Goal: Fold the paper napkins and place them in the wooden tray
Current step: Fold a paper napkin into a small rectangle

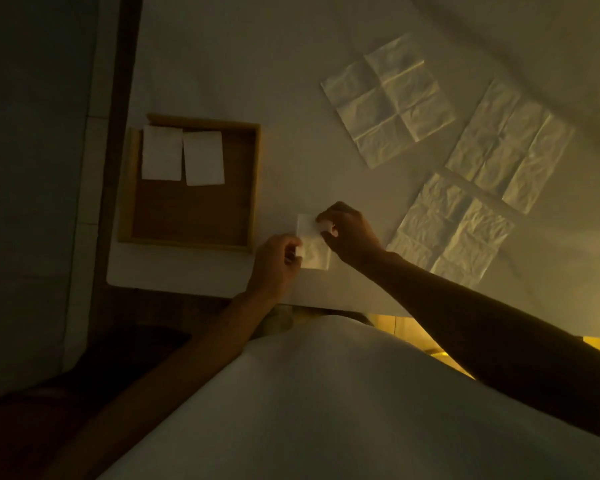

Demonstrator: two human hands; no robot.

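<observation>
**Third napkin folded small, tray two deep**

Nearest the table's front edge, a folded napkin (314, 249) is held flat on the white tablecloth (243, 64) between two hands. Its left edge is pinched by the left hand (274, 263), fingers curled closed on the paper. Its upper right corner is gripped by the right hand (349, 233), thumb and fingertips closed on what looks like a last flap; in the dim light it cannot be told whether that flap is pressed down or lifted.

Just beside the napkin, to the left, the wooden tray (253, 188) is found, with two folded napkins (182, 155) laid side by side against its far wall; the near half of its floor is bare.

Farther back and to the right, three unfolded napkins (388, 102) are spread, creased and partly overlapping.

The fold is judged nearly finished. If the crease is not pressed firmly, the soft tissue could spring open during the carry to the tray. A one-sided pinch could let the layers fan apart. The tray sits close to the table's left edge and could be nudged.
</observation>
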